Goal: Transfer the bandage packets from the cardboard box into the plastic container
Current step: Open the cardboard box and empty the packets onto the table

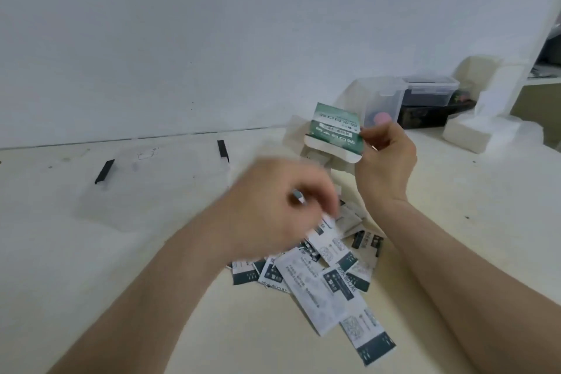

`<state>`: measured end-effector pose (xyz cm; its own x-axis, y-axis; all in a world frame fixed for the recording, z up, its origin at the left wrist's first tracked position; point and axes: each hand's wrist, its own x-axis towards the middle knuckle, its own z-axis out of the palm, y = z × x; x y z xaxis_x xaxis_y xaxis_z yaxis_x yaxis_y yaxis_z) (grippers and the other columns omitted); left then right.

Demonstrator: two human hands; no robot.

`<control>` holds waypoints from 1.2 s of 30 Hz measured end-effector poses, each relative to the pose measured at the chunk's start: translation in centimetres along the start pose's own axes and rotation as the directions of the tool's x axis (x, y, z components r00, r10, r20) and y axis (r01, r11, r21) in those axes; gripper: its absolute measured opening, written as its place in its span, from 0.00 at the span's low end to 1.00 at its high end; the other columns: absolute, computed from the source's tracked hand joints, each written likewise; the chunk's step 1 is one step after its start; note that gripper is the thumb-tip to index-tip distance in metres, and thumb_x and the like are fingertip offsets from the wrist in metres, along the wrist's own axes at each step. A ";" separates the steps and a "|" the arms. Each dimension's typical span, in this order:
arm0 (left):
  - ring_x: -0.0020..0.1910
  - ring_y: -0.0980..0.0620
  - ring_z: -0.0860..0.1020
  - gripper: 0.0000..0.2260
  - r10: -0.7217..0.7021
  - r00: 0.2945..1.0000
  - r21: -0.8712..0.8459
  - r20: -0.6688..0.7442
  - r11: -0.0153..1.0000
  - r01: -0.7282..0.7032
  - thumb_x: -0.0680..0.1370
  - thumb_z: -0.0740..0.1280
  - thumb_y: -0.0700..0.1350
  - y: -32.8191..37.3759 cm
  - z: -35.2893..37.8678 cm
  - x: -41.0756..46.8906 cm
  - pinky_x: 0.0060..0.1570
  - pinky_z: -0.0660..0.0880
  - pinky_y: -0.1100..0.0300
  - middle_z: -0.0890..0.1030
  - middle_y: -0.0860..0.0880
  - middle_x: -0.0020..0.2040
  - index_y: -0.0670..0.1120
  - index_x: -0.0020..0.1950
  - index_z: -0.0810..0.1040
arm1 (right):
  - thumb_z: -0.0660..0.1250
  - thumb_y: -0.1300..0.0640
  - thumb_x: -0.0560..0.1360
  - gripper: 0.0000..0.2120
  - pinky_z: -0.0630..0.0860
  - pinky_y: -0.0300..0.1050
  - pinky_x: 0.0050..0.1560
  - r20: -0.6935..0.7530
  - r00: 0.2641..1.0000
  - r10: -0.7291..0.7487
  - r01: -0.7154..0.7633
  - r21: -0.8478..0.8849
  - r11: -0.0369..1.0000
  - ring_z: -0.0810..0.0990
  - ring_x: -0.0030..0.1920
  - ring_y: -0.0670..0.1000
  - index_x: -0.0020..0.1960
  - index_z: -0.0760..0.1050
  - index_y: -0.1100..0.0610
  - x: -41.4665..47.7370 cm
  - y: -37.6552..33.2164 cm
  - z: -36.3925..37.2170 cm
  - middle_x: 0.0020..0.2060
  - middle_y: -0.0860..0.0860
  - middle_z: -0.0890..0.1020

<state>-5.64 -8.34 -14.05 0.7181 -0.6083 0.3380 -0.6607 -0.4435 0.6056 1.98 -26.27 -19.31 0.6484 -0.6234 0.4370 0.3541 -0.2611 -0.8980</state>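
Bandage packets (306,288): loose heap on the table (151,297), just in front of me, between my forearms. None in any container yet. They are flat paper sachets, white with dark green ends.

Handling (judged): very light, thin and flexible, with smooth faces likely to slide over one another. A single sachet is best pinched at a short edge. For several, square them into a stack first and grip across the flat faces. Low risk of damage beyond creasing.

Count: at least ten packets are visible. They overlap and my left hand hides some, so no exact figure.

Cardboard box (334,130): one, green and white, held up above the far end of the heap. My right hand (385,155) pinches its right edge between thumb and curled fingers. I cannot tell whether anything remains inside.

Left hand (273,206): motion-blurred, low over the heap, fingers curled. Whether it has a sachet I cannot tell.

Clear plastic container (151,188): one, low and flat on the table to my left, well apart from the heap, with two black clips (104,171). I take it as the target, though it could be a lid.

Beyond the box: one upright clear tub (382,97) and one lidded tub (431,89).
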 end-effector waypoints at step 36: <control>0.51 0.61 0.80 0.30 -0.318 0.819 -0.252 -0.478 0.943 0.219 0.75 0.71 0.42 -6.1 0.9 2.6 0.41 0.76 0.67 0.81 0.56 0.58 0.57 0.72 0.62 | 0.72 0.75 0.66 0.11 0.81 0.46 0.47 0.233 0.787 -0.571 0.572 0.069 0.817 0.81 0.45 0.52 0.40 0.76 0.62 -1.9 0.0 1.4 0.42 0.51 0.79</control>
<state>0.03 -7.75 -17.48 0.9025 -0.0419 0.4287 -0.4105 -0.3854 0.8264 1.69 -24.03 -20.12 0.4653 -0.1702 0.8687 0.7070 -0.5190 -0.4804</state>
